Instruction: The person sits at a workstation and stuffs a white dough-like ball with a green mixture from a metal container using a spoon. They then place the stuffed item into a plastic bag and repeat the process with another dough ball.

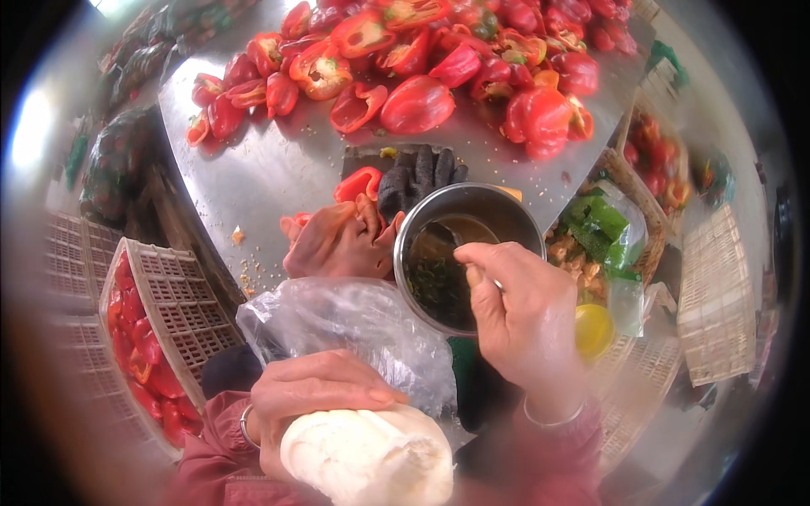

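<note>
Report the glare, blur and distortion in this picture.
Head view: white glare at far left; soft sheen on the metal table; haze over the right sleeve; crate at far right blurred; edges bending toward the black rim; tabletop peppers fairly sharp.

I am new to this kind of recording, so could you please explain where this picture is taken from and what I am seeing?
There is no machine here, only a person's bare hands. A wide fisheye camera on the person's head looks down, so straight edges bend. The left hand holds a white bun. The right hand pinches what looks like a spoon, partly hidden, in a metal pot. On the metal table lie red peppers, many cut open, and a dark glove.
</note>
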The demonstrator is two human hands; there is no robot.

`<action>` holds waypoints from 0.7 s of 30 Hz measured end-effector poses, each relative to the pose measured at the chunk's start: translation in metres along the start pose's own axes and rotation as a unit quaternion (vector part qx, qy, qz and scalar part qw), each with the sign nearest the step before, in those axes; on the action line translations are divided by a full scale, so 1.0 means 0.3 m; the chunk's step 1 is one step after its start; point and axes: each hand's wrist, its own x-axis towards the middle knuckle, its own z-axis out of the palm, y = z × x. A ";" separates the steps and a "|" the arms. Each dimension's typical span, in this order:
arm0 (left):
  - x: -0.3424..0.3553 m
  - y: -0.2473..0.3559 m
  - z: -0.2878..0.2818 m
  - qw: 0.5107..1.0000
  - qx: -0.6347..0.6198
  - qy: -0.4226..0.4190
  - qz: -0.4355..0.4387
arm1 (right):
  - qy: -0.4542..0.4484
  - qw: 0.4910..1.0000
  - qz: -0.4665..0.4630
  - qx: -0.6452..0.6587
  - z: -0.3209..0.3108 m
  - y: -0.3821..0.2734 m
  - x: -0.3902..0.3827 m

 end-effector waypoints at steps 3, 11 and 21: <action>-0.037 -0.042 0.048 0.993 -0.096 0.072 0.002 | -0.005 0.998 -0.058 0.010 -0.011 -0.025 0.008; -0.014 -0.038 0.057 0.991 -0.103 0.081 -0.020 | -0.119 0.980 -0.151 -0.055 -0.054 0.011 -0.003; -0.036 -0.072 0.040 0.996 -0.077 0.047 -0.005 | -0.021 0.997 0.014 -0.068 0.031 0.042 0.005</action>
